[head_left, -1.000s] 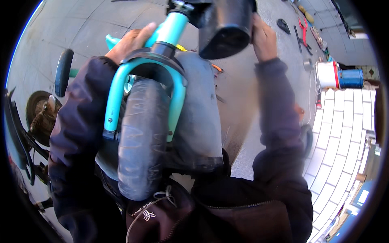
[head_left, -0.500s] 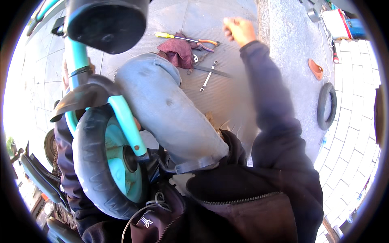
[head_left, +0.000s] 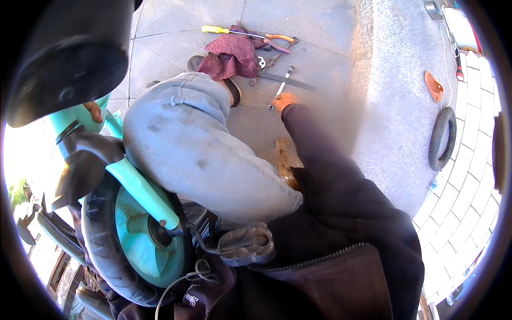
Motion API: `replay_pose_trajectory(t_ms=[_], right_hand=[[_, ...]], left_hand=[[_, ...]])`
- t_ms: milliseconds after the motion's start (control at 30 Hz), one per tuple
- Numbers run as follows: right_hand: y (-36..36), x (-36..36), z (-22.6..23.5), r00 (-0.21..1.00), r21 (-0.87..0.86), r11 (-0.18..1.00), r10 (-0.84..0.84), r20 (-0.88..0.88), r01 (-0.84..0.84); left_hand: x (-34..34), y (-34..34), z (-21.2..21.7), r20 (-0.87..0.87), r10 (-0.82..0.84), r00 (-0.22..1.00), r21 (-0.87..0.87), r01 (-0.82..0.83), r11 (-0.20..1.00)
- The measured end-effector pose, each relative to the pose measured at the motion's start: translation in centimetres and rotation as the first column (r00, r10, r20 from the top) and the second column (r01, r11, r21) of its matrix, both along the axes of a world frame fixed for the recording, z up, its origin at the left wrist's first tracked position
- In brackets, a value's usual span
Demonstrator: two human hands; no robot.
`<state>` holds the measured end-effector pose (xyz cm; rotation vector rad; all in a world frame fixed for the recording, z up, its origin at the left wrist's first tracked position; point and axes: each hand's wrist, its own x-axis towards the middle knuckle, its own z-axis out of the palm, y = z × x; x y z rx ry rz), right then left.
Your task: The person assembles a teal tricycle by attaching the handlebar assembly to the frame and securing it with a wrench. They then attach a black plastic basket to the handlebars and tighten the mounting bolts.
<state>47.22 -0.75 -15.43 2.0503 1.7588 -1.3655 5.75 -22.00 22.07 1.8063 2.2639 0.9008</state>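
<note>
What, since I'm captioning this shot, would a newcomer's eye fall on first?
Probably the turquoise wheel with its black tyre, big at lower left. Next, the right hand at a silver wrench on the floor, above centre, near a crumpled maroon cloth.

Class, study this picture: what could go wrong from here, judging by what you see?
1. The teal bike may tip: only the left hand shows on it while the right hand is at the wrench.
2. The right hand could scrape on the metal strip lying close by.
3. A foot might catch the screwdriver lying across the cloth.
</note>
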Motion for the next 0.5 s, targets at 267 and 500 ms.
replay_pose_trajectory(t_ms=[267, 500], right_hand=[[0.8, -1.6, 0.2, 0.961, -0.095, 0.972, -0.195, 0.196, 0.217], [1.4, -0.8, -0.6, 0.975, -0.095, 0.98, -0.16, 0.156, 0.176]], left_hand=[[-0.7, -0.3, 1.6, -0.018, 0.022, 1.0, -0.038, -0.023, 0.999], [-0.7, 0.0, 2.3, -0.026, 0.039, 0.999, -0.04, -0.04, 0.998]])
